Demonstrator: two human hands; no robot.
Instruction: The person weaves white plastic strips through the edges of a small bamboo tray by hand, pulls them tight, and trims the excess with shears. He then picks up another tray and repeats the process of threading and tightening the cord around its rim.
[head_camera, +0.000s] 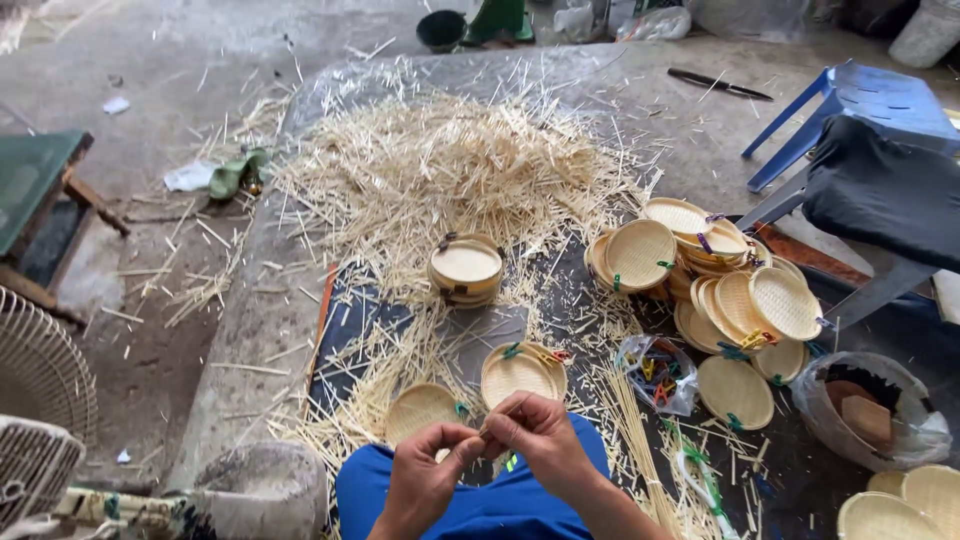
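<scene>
The fingers of both hands are pinching together over a blue-clad knee, near the bottom middle of the view. The left hand (425, 470) is curling its fingertips around the near end of a thin pale bamboo sliver (503, 412). The right hand (540, 435) is gripping the same sliver just beside it, thumb and forefinger closed on it. The sliver is slanting up and to the right between the two hands, its free end pointing toward the baskets.

Going left to right: at the far left a white wire fan guard (40, 370) is leaning at the edge, with a dark green wooden bench (35, 190) above it. A pair of green sandals (238, 172) is lying on the grey concrete floor (150, 340). In the middle a broad heap of pale bamboo offcuts (450, 160) is spreading across a dark mat (350, 330). A short stack of round woven bamboo baskets (466, 268) is sitting on it. Two more small round baskets are lying just ahead of the hands, one (420, 408) left, one (520, 372) right with coloured clips on its rim. Right of the hands a clear plastic bag of coloured clips (655, 372) is lying open. Further right a loose pile of finished woven baskets (720, 280) is tumbling together. At the far right a blue plastic chair (860, 105) is standing, tilted.
</scene>
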